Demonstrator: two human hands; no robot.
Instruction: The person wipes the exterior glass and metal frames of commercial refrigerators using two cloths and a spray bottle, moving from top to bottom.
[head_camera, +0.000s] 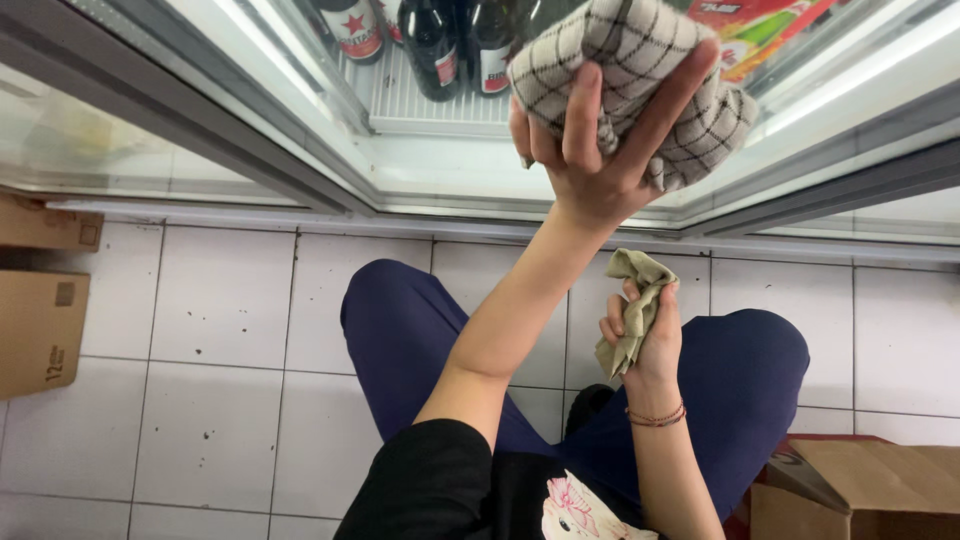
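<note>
My left hand (592, 150) is raised and grips a bunched beige cloth with a dark grid pattern (640, 75), held against the glass front of a chiller (430, 165). Lower down, between my knees, my right hand (640, 345) clutches a crumpled olive-green cloth (632, 300); a thin bracelet sits on that wrist. I am crouched in dark blue trousers (400, 330) on a white tiled floor (220, 330).
Dark bottles with red labels (432, 40) stand on a white wire shelf inside the chiller, with a red and green carton (760, 25) to their right. Cardboard boxes sit at the left (38, 330) and at the lower right (860, 490).
</note>
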